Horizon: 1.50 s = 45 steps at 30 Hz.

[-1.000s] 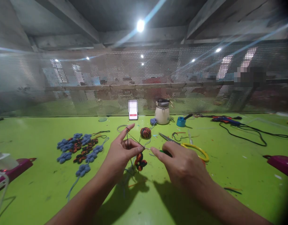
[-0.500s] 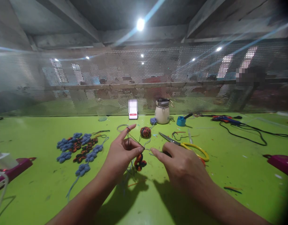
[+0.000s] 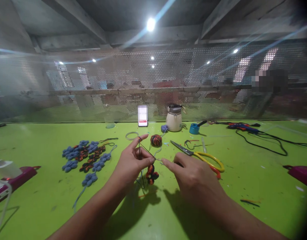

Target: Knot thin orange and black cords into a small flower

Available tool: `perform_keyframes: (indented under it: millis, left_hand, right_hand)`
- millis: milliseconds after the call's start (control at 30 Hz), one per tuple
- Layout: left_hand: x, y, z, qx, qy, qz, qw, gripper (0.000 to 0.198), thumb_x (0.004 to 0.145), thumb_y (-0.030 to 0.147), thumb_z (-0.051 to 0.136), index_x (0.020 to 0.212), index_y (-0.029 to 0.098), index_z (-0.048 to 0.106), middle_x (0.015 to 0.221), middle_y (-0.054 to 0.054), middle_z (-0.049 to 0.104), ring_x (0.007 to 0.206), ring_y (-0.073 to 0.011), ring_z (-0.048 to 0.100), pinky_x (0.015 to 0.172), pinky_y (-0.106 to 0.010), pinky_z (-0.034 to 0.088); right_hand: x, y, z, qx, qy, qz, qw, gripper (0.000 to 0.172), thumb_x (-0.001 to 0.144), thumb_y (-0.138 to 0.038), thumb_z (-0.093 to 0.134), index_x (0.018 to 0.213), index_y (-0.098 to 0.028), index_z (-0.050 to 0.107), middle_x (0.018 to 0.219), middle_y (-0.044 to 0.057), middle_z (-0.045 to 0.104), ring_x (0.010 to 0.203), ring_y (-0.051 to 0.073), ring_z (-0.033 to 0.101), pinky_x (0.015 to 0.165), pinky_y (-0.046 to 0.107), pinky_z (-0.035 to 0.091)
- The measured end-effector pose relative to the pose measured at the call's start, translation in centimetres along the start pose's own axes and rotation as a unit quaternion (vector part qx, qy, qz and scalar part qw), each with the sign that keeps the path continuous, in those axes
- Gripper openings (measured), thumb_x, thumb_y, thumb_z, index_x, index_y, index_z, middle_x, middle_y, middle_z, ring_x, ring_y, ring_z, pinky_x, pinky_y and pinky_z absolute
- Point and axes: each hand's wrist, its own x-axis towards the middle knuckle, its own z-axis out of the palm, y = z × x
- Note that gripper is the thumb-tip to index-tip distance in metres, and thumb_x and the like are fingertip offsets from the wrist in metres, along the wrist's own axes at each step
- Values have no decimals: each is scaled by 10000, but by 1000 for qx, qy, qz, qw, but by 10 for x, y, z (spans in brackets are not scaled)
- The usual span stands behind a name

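My left hand (image 3: 129, 163) pinches the top of a dark orange-and-black crocheted flower (image 3: 151, 175) between thumb and fingers. Dark yarn loops over its raised index finger and stretches down to the pinch. Closed around a thin crochet hook (image 3: 158, 159), my right hand (image 3: 193, 173) points the tip at the stitches by my left thumb; most of the hook is hidden in the palm. A multicoloured yarn ball (image 3: 156, 140) lies just beyond my hands. Scissors (image 3: 184, 149) with yellow and red handles lie behind my right hand, which partly covers them.
Blue and dark crocheted flowers (image 3: 89, 179) are grouped at left. A phone (image 3: 142, 116), a white jar (image 3: 174, 121) and a blue pot (image 3: 194, 129) stand along the back. Purple power strips (image 3: 25, 175) sit at both sides. A corded blue tool (image 3: 243, 128) lies back right.
The whole view has shifted slightly. Both hands keep nearly the same pose, and the flower still hangs beneath the left fingers. The yarn from my left index finger lies a little differently.
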Motion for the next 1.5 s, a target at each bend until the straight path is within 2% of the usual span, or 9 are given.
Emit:
perform_keyframes:
  millis: [267, 467, 633, 800, 867, 1067, 1167, 1333, 1500]
  left_hand:
    - [0, -3, 3, -46, 1, -29, 999, 894, 549, 50, 755, 1352, 122, 368, 608, 20, 603, 604, -121, 546, 630, -245, 435]
    - [-3, 0, 1, -58, -19, -15, 998, 949, 583, 86, 763, 1400, 187, 292, 663, 1, 638, 612, -121, 567, 634, -247, 449]
    - [-6, 1, 4, -64, -38, 9, 997, 1082, 610, 90, 757, 1450, 231, 90, 711, -15, 659, 655, -161, 608, 673, -304, 479]
    - [-7, 2, 8, -61, -14, 25, 998, 1091, 620, 107, 756, 1453, 237, 64, 654, 2, 653, 632, -150, 601, 659, -281, 470]
    - [-8, 4, 8, -65, -10, 30, 997, 1079, 627, 104, 748, 1454, 229, 66, 672, -3, 658, 652, -152, 601, 657, -275, 471]
    - [-8, 6, 10, -66, -10, 25, 997, 988, 683, 143, 715, 1454, 183, 99, 676, -12, 651, 618, -143, 590, 616, -263, 482]
    - [-7, 3, 9, -43, -28, 38, 998, 1047, 659, 146, 734, 1456, 177, 56, 585, 18, 616, 552, -165, 591, 596, -326, 513]
    - [-12, 2, 12, 42, -39, 55, 997, 1014, 686, 102, 680, 1458, 233, 35, 578, 27, 598, 529, -173, 576, 561, -337, 520]
    - [-22, 1, 17, 180, 29, 149, 972, 833, 728, 106, 639, 1437, 235, 221, 632, 4, 608, 571, -161, 570, 621, -298, 488]
  right_hand:
    - [1, -3, 3, 96, -21, 46, 994, 448, 786, -27, 402, 1121, -176, 660, 685, 64, 537, 556, 157, 435, 505, 269, 261]
    - [8, -1, 0, 301, -15, 126, 945, 353, 837, -75, 452, 1055, -204, 698, 652, 26, 545, 593, 146, 492, 549, 269, 366]
    - [16, 1, 0, 489, -36, 280, 826, 227, 796, -166, 572, 966, -162, 723, 595, -1, 574, 514, 110, 468, 504, 248, 382]
    - [17, 0, 5, 629, -74, 355, 688, 357, 773, -305, 624, 1087, -142, 669, 552, -31, 522, 407, 59, 361, 399, 199, 282]
    - [16, -1, 5, 636, -71, 353, 683, 364, 769, -317, 630, 1089, -149, 670, 561, -30, 521, 407, 57, 363, 398, 198, 283]
    - [15, -5, 1, 566, -30, 312, 763, 270, 797, -236, 585, 1029, -176, 708, 553, -27, 499, 432, 75, 373, 417, 215, 307]
    - [16, -8, 0, 560, -40, 315, 765, 270, 795, -202, 576, 1029, -160, 705, 559, -23, 500, 432, 76, 372, 417, 216, 305]
    - [16, -11, 2, 624, -60, 357, 692, 314, 792, -243, 599, 1083, -145, 662, 557, -33, 500, 419, 68, 376, 413, 209, 293]
    - [16, -13, 4, 697, -67, 380, 604, 404, 769, -266, 631, 1156, -154, 613, 556, -44, 504, 414, 52, 355, 408, 187, 247]
